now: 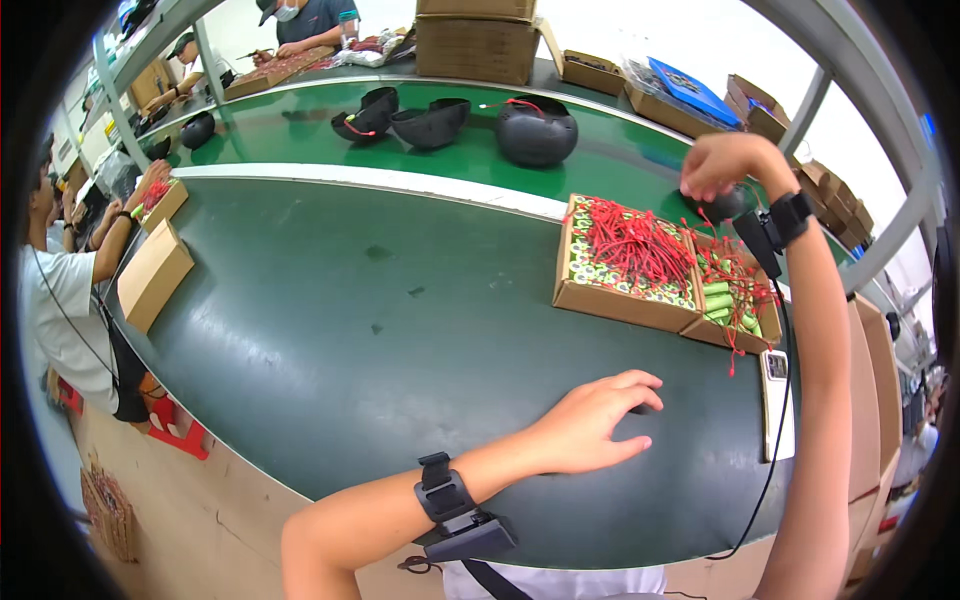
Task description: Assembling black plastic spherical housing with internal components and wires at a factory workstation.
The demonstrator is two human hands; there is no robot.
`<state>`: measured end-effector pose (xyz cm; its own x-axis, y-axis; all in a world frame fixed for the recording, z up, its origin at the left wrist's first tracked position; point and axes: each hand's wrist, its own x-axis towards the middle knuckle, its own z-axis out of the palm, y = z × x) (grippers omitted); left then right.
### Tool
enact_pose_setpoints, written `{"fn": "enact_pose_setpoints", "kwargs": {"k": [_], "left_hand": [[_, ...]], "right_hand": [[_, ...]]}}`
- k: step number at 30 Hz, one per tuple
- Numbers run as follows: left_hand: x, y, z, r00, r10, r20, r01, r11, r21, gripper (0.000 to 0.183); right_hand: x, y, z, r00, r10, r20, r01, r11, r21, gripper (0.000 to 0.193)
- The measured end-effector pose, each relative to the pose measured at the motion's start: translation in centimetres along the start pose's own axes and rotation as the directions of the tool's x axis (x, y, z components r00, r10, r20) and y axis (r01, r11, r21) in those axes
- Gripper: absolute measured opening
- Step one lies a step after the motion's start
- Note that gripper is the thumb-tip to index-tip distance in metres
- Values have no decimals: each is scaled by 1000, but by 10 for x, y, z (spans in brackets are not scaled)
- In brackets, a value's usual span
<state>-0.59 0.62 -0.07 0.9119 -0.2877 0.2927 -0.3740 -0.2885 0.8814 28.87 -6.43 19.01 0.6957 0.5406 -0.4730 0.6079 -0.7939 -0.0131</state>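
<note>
My left hand [598, 425] is low over the dark green table [400, 330], its fingers stretched and the thumb apart. A small dark patch shows beside its fingertips; I cannot tell whether it is an object or shadow. My right hand [728, 168] reaches over the green conveyor belt [300, 135] at the far right. Its fingers curl down at the rim of a black rounded shell [722, 206], and what they hold, if anything, is hidden. Between my hands stands a carton of green cylindrical cells with red wires [635, 245], adjoining a smaller carton of green cells [722, 295].
A white phone-like device [778, 405] lies at the table's right edge, near a hanging black cable. More black shells [537, 130] sit on the belt. At left, a co-worker [75, 290] sits near a cardboard box [155, 275]. Metal posts frame both sides.
</note>
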Motion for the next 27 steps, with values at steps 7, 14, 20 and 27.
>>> {"fn": "enact_pose_setpoints", "kwargs": {"k": [7, 14, 20, 27], "left_hand": [[-5, -5, 2, 1000, 8, -28, -9, 1000, -23, 33], [4, -16, 14, 967, 142, -213, -178, 971, -161, 23], [-5, 8, -11, 999, 11, -32, -23, 908, -417, 36], [13, -51, 45, 901, 169, -400, -311, 895, -321, 40]], "right_hand": [[8, -160, -25, 563, -635, -529, 604, 753, -260, 44], [100, -284, -35, 555, -619, -556, 559, 772, -303, 59], [193, -291, 37, 686, -425, -590, 339, 905, -258, 49], [208, -311, 50, 573, -481, -663, 321, 876, -359, 60]]}}
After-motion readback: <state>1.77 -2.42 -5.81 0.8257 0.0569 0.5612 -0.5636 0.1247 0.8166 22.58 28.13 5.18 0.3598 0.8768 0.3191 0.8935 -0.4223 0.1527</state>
